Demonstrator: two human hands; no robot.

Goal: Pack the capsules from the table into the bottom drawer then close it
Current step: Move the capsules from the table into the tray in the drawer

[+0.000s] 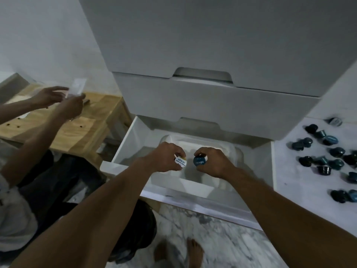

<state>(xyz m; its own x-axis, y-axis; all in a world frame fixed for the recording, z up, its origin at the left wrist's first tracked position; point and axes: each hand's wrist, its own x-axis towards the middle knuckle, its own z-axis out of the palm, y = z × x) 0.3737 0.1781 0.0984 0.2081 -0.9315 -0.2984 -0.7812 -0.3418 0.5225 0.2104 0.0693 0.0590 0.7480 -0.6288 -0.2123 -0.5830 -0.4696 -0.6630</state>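
Now we hold one capsule in each hand over the open white bottom drawer (125, 142). Our left hand (166, 157) pinches a white foil-lidded capsule (180, 162) between curled fingers and thumb; our right hand (212, 161) grips a dark blue-lidded capsule (200, 161) the same way. Both lids face us, so each capsule's axis tilts our way, its body pointing down into the drawer. The moulded white liner (212, 144) lies straight below both hands, so we judge the release a short drop. Dim light leaves us unsure whether any capsules lie inside yet. The loose dark blue and teal capsules (328, 151) sit scattered on the white table (301, 190) to the right, nearer our right hand.
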